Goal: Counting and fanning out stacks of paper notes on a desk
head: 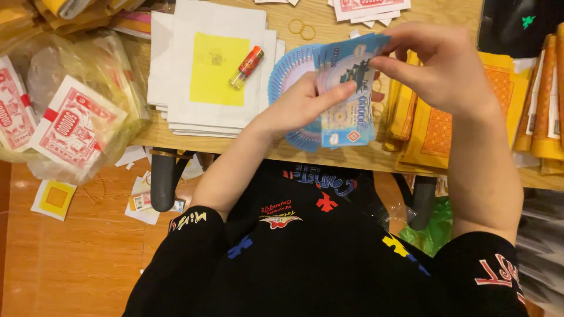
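The left hand [299,105] grips a fanned stack of blue paper notes [343,94] above the counter [276,149]. The right hand [437,67] pinches the fan's top edge, apparently one note. A lighter [247,67] lies on white sheets [194,35] nearby.

Fan of blue paper notes [329,97]: gripped by the left hand [299,105], thumb across the front; the right hand [437,67] pinches its top edge. Wooden table [435,14]: lies under the fan. Stack of white sheets [205,70] with a yellow square: left of the fan, a red lighter [247,67] resting on it. Orange-and-yellow paper stacks [440,129]: right of the fan. Two rubber bands [301,29]: above the fan. Red-printed bundles in plastic bag [70,126]: far left of the fan.
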